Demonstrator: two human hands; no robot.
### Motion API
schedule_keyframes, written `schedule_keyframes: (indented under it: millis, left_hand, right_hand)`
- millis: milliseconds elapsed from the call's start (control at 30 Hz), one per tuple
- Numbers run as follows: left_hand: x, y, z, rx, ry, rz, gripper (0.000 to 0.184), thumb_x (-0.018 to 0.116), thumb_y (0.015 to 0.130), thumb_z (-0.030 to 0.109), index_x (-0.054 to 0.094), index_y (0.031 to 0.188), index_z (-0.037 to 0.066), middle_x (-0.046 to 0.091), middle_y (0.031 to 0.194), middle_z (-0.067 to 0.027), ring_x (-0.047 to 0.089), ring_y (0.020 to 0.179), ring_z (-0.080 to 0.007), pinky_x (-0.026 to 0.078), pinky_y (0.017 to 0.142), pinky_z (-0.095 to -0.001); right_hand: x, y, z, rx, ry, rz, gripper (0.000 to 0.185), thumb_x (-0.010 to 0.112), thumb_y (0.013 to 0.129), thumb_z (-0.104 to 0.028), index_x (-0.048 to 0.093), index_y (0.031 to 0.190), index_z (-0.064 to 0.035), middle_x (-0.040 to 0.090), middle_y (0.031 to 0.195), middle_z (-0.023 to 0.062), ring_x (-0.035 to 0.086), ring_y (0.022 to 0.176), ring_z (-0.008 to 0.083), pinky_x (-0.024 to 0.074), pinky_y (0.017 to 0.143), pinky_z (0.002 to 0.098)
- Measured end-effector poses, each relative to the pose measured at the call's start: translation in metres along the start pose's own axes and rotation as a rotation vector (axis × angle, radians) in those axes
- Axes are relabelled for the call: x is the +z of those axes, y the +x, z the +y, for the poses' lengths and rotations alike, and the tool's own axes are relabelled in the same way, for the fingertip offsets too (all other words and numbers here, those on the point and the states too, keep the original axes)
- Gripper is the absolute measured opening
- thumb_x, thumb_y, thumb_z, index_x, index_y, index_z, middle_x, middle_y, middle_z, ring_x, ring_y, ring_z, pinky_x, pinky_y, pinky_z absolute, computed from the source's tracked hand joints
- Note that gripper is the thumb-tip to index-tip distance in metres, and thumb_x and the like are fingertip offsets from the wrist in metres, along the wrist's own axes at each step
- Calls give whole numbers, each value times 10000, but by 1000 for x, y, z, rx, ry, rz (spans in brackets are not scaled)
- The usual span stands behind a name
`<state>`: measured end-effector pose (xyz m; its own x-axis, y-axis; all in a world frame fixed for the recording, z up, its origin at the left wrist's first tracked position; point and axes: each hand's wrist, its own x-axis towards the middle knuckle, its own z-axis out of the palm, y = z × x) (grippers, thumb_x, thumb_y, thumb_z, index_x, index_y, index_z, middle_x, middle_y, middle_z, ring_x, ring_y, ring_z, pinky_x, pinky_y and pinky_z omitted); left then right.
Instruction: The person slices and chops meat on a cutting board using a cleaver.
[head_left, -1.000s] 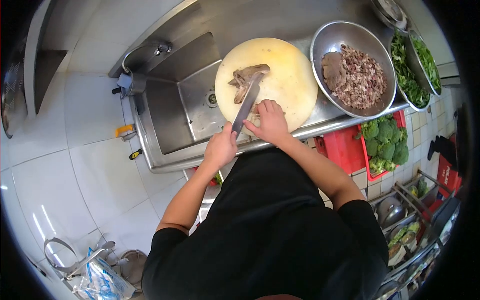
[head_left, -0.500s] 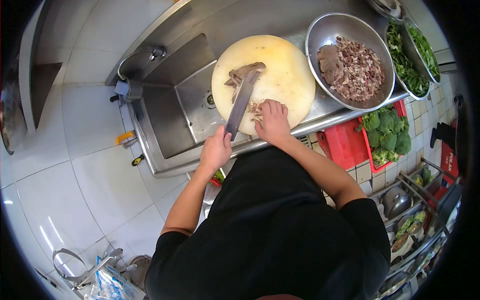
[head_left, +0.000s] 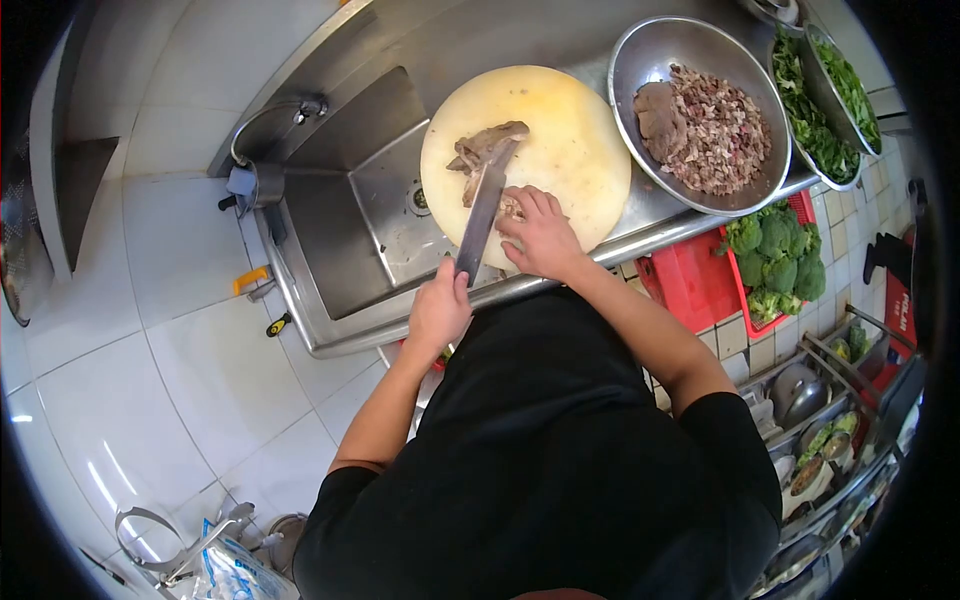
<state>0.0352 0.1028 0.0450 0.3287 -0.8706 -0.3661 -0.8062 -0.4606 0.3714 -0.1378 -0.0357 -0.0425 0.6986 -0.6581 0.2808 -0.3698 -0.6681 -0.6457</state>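
Observation:
My left hand (head_left: 440, 308) is closed round the handle of a broad knife (head_left: 482, 222). The blade slants up across the round yellowish cutting board (head_left: 580, 140), its tip against a larger piece of brown cooked meat (head_left: 488, 145). My right hand (head_left: 543, 237) lies at the board's near edge, right of the blade, with its fingers apart and bent over small chopped meat pieces (head_left: 512, 208). Those pieces are partly hidden under the fingers.
A steel bowl (head_left: 625, 105) of chopped meat stands right of the board, with bowls of leafy greens (head_left: 825, 130) beyond. The sink basin (head_left: 345, 235) and faucet (head_left: 310, 108) are left. Broccoli (head_left: 780, 250) fills a red basket below the counter's right edge.
The knife blade has shifted right and stands more upright than a second ago. My right hand's fingers have spread and moved nearer the blade. The whole view has shifted slightly.

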Motion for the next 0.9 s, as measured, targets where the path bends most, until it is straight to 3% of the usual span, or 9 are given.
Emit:
schedule_keyframes:
  millis: [233,433,533,633,900]
  left_hand:
    - [-13,3,3,-15,-15,-18,226,546,1034,214,502,1158,31,698,875,-302,666,844,-530,504,778,-628]
    - [0,3,3,15,-33,-46,229,543,1034,213,497,1158,26,691,849,-307,663,831,-536,500,767,-637]
    - [0,1,7,19,-16,-51,222,539,1036,211,491,1151,28,682,819,-320,662,800,-538,504,743,-636]
    - [-1,-2,15,24,12,-69,203,533,1039,205,480,1131,31,675,794,-331,663,766,-536,509,721,-636]
    - [-5,-12,22,27,98,-149,191,516,1044,195,455,1094,20,671,771,-332,669,757,-537,518,721,-641]
  right_hand:
    - [9,-32,-5,-94,-167,-2,175,751,847,-225,694,951,-96,515,1440,151,448,1347,367,386,1063,520]
    - [22,-20,6,57,-103,156,184,735,856,-207,669,948,-62,589,1263,143,540,1200,340,424,1026,470]
    - [15,-14,8,139,50,99,200,739,847,-180,652,982,-62,591,1168,145,577,1096,348,448,986,465]
    - [4,-10,10,53,89,150,194,729,838,-143,647,987,-53,608,1104,144,602,1031,349,474,943,458]
    - [15,-7,18,60,49,184,116,689,857,-114,656,953,-58,654,977,103,631,973,300,518,880,416]
